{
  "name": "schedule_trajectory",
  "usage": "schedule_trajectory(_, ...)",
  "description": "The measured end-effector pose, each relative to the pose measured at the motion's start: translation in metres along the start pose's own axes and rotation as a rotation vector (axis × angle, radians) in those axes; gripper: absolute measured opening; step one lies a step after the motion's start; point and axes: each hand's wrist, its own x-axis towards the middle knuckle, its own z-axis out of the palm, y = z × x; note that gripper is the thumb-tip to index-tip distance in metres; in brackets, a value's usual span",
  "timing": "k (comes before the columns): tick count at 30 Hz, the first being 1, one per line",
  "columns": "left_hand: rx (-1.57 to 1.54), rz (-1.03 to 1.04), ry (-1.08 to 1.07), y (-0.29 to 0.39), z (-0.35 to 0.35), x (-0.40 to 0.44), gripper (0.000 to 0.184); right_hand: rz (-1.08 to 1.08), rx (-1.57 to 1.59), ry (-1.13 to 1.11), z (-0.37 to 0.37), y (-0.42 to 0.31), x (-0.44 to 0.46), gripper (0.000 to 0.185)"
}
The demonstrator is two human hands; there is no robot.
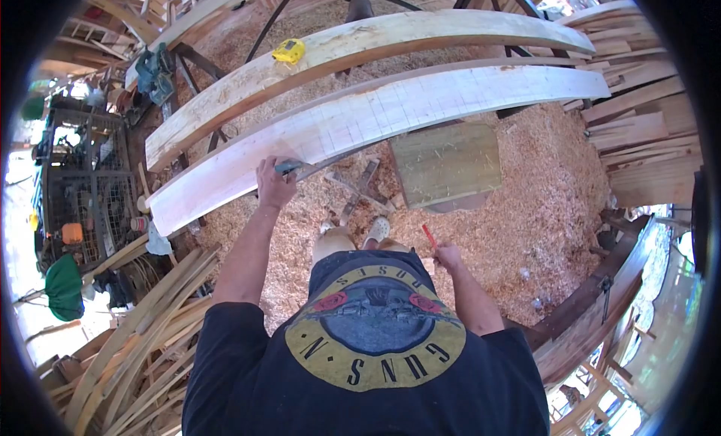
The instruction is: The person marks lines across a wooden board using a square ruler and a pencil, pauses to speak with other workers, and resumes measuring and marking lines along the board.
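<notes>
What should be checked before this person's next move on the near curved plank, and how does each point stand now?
1. Pencil in right hand: ok.
2. Pencil tip at the near plank: not ok, held away from it.
3. Left hand at the plank's near edge, with teal tool: ok.
4. Lines visible across the plank: ok.
5. Tape measure off this plank: ok, on the far plank.
6. Plank firmly supported: cannot tell.
</notes>
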Motion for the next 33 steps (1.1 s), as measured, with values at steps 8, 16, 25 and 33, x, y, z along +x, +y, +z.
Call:
schedule_trajectory(8,-0.025,-0.04,-0.017,0.006,-0.004,0.001,0.033,0.028,0.003,-0.01,-0.001,-0.01,-0.006,0.029)
schedule_trajectory(16,-0.023,-0.045,-0.048,-0.01,0.007,-0.002,0.031,0.03,-0.021,-0.067,0.008,-0.003,0.001,0.029)
schedule_trajectory(25,-0.249,-0.105,-0.163,0.011,-0.04,0.005,0.026,0.025,-0.041,-0.054,0.027,-0.032,-0.025,0.024)
schedule_trajectory(33,-0.377,-0.152,-0.434,0.002,-0.077,-0.006,0.026,-0.013,-0.05,-0.044,0.073,-0.039,-0.027,0.023)
